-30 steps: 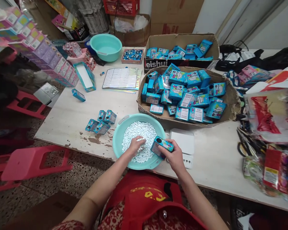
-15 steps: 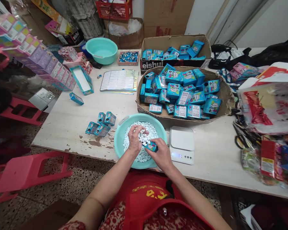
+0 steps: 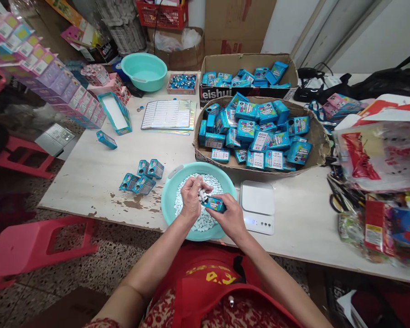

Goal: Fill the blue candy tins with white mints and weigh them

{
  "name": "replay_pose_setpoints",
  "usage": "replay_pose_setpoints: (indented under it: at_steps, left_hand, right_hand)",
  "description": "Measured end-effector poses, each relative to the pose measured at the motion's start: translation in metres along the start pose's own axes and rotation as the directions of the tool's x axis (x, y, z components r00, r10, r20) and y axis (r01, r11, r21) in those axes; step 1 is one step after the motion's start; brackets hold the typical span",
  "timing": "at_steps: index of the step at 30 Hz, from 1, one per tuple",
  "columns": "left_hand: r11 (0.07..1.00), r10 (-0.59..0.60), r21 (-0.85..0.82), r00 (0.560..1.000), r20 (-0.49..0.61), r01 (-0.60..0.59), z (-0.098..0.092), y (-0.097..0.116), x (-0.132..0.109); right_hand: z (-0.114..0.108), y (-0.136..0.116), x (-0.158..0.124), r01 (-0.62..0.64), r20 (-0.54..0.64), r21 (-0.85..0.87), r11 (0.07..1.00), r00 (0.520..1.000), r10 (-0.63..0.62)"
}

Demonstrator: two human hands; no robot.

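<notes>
Already your two hands have come together over the turquoise basin [image 3: 229,178]; a second ago the left grip [image 3: 190,199] was down among the loose white candies [image 3: 207,224], and the right grip [image 3: 233,217] held its blue caramel box [image 3: 215,205] farther right, near the kitchen scale [image 3: 258,198]. Your right hand partly covered that scale then – now its plate and lit display show whole. Against half a second ago, the hands have barely shifted, but fewer candies show between your left fingers and the box.

That caramel box sits above the basin's candy heap, its printed face turned up toward your head and its lettering running left to right. Its dark round hole points left, to your left hand, and the long axis of the part you can see lies roughly crosswise, dipping a little toward the right.

Your left grip is curled around a small handful of candies, right at the hole; your right grip is clasped on the box's right end, thumb on the near side. On the surface [image 3: 294,218], four similar boxes [image 3: 144,185] stand clustered left of the basin.
</notes>
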State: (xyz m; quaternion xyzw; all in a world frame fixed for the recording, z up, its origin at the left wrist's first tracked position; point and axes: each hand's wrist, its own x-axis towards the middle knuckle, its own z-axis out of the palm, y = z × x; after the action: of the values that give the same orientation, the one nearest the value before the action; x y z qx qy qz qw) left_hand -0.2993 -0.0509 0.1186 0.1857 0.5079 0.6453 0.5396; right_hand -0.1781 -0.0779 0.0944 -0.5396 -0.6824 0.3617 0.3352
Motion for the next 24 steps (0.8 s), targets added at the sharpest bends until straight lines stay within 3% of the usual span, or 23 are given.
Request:
replay_pose_setpoints:
  at_steps: [11, 14, 16, 19, 21, 22, 24]
  left_hand:
    - [0.986, 0.147, 0.076, 0.988, 0.048, -0.150, 0.006, 0.002, -0.009]
    - [0.988, 0.122, 0.085, 0.986, 0.113, -0.132, 0.009, 0.004, -0.012]
    - [0.989, 0.105, 0.088, 0.985, 0.139, -0.118, 0.005, 0.006, -0.007]
    - [0.977, 0.121, 0.172, 0.991, 0.054, -0.129, -0.015, 0.000, 0.016]
    - [0.899, 0.111, 0.418, 0.991, 0.079, -0.135, -0.032, -0.015, 0.033]
    - [0.798, 0.089, 0.580, 0.984, 0.157, -0.165, -0.039, -0.026, 0.040]
    - [0.488, -0.004, 0.814, 0.932, 0.363, -0.315, -0.048, -0.055, 0.044]
  right_hand:
    - [0.002, -0.007, 0.000, 0.001, -0.041, 0.108, 0.994, 0.999, 0.003]
    - [0.003, -0.005, 0.001, -0.003, -0.046, 0.169, 0.986, 0.999, 0.011]
    - [0.003, 0.000, 0.001, -0.028, -0.045, 0.215, 0.976, 0.998, 0.039]
    - [-0.004, 0.007, -0.003, -0.061, -0.073, 0.282, 0.958, 0.994, 0.085]
    - [-0.011, 0.011, -0.007, -0.057, -0.101, 0.324, 0.944, 0.990, 0.094]
    - [-0.015, 0.013, -0.009, -0.048, -0.114, 0.339, 0.940, 0.989, 0.091]
    - [-0.019, 0.016, -0.009, -0.022, -0.141, 0.349, 0.937, 0.987, 0.075]
